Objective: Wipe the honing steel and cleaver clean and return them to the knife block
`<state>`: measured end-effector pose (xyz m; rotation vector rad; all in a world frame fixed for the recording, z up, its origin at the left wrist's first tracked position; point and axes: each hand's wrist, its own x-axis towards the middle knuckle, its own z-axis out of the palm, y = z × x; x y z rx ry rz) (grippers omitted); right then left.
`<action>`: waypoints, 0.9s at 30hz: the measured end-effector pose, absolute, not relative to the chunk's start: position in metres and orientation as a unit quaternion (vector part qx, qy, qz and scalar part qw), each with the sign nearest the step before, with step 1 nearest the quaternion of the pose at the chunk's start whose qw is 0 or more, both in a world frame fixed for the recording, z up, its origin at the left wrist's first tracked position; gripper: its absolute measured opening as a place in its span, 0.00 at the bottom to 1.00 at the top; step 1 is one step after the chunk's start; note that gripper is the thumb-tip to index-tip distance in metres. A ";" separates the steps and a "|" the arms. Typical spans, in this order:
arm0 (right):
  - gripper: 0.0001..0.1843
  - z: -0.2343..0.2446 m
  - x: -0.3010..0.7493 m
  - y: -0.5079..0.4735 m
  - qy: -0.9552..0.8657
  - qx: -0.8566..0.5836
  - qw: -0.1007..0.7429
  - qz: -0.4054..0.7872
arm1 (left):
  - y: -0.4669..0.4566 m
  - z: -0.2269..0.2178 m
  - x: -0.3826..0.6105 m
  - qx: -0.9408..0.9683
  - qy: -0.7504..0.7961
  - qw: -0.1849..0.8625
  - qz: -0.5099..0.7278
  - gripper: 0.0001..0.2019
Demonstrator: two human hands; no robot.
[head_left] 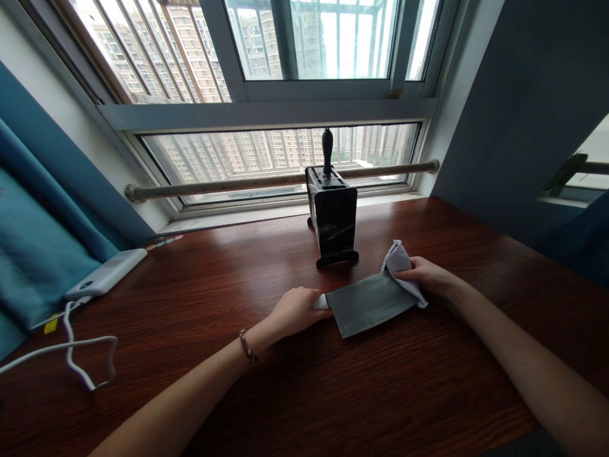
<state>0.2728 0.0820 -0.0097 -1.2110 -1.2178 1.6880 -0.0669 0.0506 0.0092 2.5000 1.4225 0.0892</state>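
A cleaver [371, 303] with a broad grey blade is held low over the wooden table, its edge towards me. My left hand [297, 310] is closed around its pale handle, most of which the fingers hide. At the blade's right end, a white cloth [398, 260] is folded over the metal. My right hand [428, 276] pinches this cloth against the blade, thumb on the near face. Behind the cleaver stands a black knife block [335, 219], with one dark-handled tool [327, 151] upright in its top.
The reddish-brown table [214, 266] runs back to a window sill. At the left lie a white power bank [107, 273] and its looping white cable [71, 346], beside a blue curtain [38, 222]. A metal rail [228, 187] crosses the window.
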 end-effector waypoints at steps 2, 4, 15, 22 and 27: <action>0.17 -0.013 0.268 0.082 -0.482 -0.486 0.361 0.634 | 0.050 0.009 -0.067 0.864 0.487 0.126 0.029 0.21; 0.17 -0.016 0.266 0.083 -0.488 -0.507 0.363 0.611 | 0.050 0.009 -0.067 0.866 0.485 0.120 0.029 0.21; 0.15 -0.010 0.262 0.082 -0.472 -0.565 0.401 0.545 | 0.053 0.012 -0.065 0.868 0.475 0.144 0.024 0.21; 0.11 -0.005 0.258 0.080 -0.463 -0.579 0.421 0.523 | 0.053 0.014 -0.064 0.861 0.481 0.165 0.023 0.23; 0.10 -0.013 0.270 0.088 -0.464 -0.589 0.450 0.486 | 0.053 0.014 -0.065 0.859 0.480 0.175 0.026 0.24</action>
